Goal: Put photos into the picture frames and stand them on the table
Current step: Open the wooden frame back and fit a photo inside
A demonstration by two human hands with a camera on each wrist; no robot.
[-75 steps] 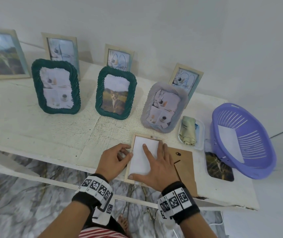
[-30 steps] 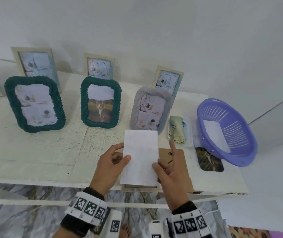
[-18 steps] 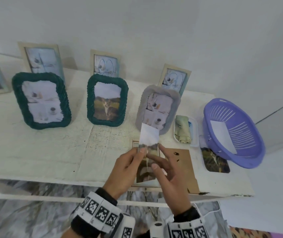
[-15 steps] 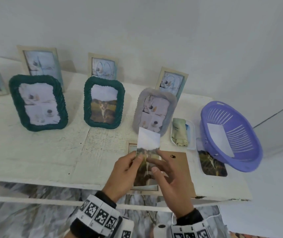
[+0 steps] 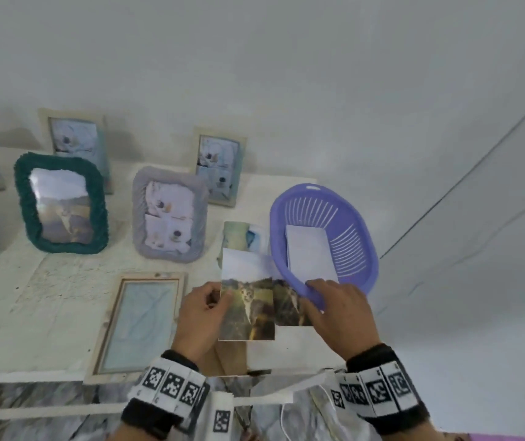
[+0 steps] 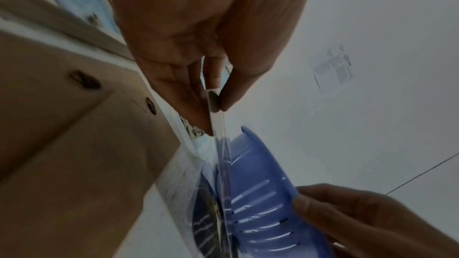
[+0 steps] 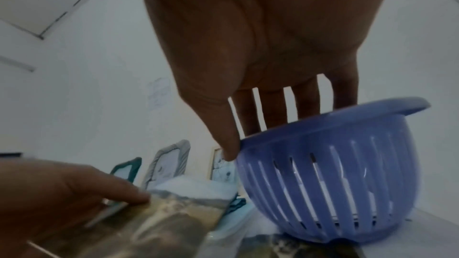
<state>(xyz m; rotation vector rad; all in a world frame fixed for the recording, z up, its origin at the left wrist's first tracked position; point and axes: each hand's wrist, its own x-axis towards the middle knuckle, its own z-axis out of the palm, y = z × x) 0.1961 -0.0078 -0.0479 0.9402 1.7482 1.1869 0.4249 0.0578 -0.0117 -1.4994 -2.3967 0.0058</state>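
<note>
A plain home room, it seems: bare white walls [image 5: 286, 74], a worn white worktop [image 5: 32, 313], marble-patterned floor [image 5: 32, 399], framed photos [image 5: 60, 202] standing about.

A cat photo [image 5: 247, 305] is held upright above the tabletop's [image 5: 48, 300] front edge, picture side facing up. An empty wooden frame [image 5: 140, 323] with its glass is laid flat to its left, and its brown backing board [image 5: 234, 358] lies beneath the photo. A second cat photo [image 5: 288, 308] is seen lying flat beside a stack of white-backed photos [image 5: 310, 253].
</note>
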